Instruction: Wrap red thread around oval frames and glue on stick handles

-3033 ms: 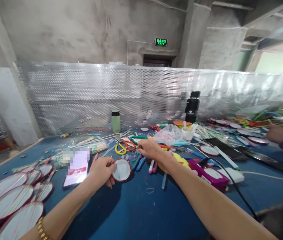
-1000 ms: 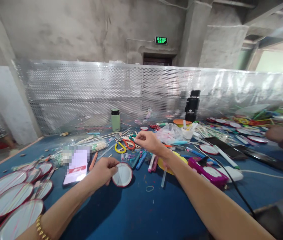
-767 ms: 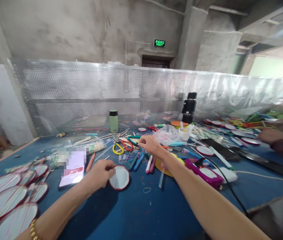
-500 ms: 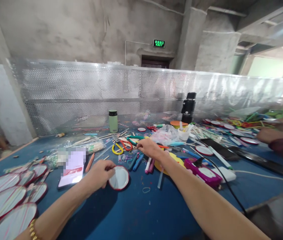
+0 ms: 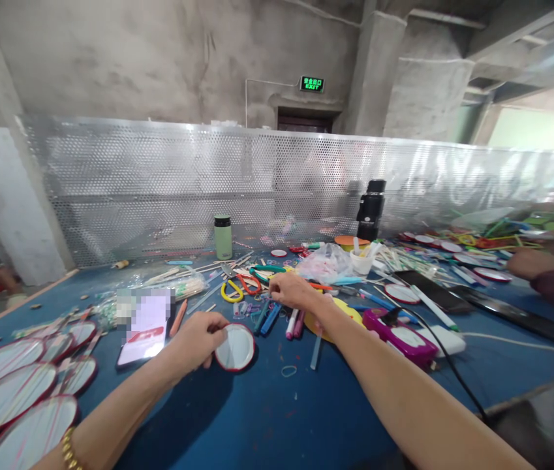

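Between thumb and fingers, my left hand (image 5: 205, 331) pinches the edge of a round white disc with a red rim (image 5: 235, 348), just over the blue table. My right hand (image 5: 290, 289) reaches into the clutter with its fingers curled down; what is under the fingertips is hidden. Right by it lie scissors with red and yellow handles (image 5: 232, 291), a green-handled tool (image 5: 264, 269) and several blue markers (image 5: 271, 318). Pink markers (image 5: 298, 324) and a yellow disc (image 5: 340, 314) lie below my right wrist.
Larger red-rimmed discs (image 5: 10, 398) overlap at the left, near a phone (image 5: 152, 326). A green bottle (image 5: 223, 238) and a black flask (image 5: 371, 212) stand at the back. A purple device (image 5: 401, 336) with a black cable lies right. Another person's hand (image 5: 526, 263) is far right.
The view has shifted very slightly. Both hands stay in nearly the same place, the left still on the disc and the right still among the tools.
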Available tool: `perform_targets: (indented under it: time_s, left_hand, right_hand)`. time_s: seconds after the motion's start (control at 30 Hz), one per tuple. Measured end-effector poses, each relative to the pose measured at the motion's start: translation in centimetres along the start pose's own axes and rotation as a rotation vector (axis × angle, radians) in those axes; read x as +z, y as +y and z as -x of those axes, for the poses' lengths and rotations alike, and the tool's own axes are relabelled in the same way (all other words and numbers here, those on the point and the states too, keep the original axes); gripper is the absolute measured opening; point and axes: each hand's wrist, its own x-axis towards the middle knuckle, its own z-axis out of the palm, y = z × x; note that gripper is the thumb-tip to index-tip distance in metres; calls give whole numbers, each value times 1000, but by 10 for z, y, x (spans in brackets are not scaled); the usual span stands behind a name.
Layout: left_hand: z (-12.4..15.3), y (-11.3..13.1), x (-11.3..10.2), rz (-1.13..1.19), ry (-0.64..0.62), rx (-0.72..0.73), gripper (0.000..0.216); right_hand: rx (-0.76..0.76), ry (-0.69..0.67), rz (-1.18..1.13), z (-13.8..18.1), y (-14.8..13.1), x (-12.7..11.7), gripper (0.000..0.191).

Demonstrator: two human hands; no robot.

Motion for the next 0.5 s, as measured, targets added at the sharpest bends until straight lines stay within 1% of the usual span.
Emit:
perform_targets:
  time_s: [0.1,0.2,0.37,0.5]
  left_hand:
    - [0,-1,0,-13,-11,-9,25]
    - [0,-1,-1,-39,-15,0,24]
    - [0,-4,-1,-94,17,42,24]
    - [0,-5,-2,-121,37,42,24]
  right_hand:
    - [19,22,-43,-2,8,-1,22]
    - [9,17,-84,-3,10,-1,22]
    - [-14,-13,-124,-2,-2,6,15]
    - [6,26,-162,-2,-8,9,15]
